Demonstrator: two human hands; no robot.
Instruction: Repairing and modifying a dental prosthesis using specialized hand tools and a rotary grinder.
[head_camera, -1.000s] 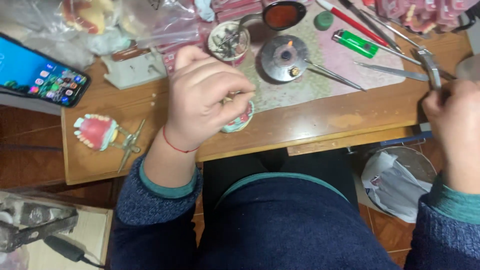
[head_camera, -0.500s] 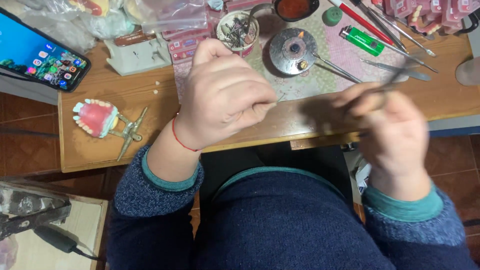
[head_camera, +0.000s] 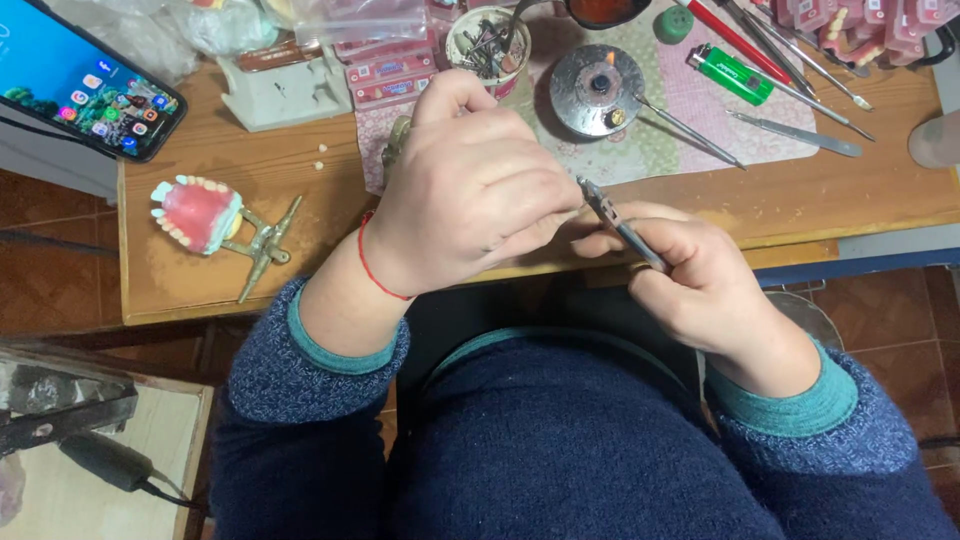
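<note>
on the table (head_camera: 300, 190), a burner (head_camera: 597, 88): left of it a bur cup (head_camera: 487, 40), further left a phone (head_camera: 88, 85) and denture model (head_camera: 198, 213); right, a green lighter (head_camera: 730, 74).

Over the wooden bench (head_camera: 300, 190), the right hand (head_camera: 700, 280) gripped a slim metal tool (head_camera: 620, 222), its tip meeting the closed left hand (head_camera: 470, 195). A denture model (head_camera: 197, 213) lay left of the hands, a small burner (head_camera: 598, 88) beyond them.

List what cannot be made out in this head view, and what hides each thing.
- What the left hand holds: hidden by its own curled fingers.
- Tip of the metal tool in the right hand: hidden behind the left hand.
- Contents of the cup: too small.
- Dark bowl: cut off by the top edge.
</note>
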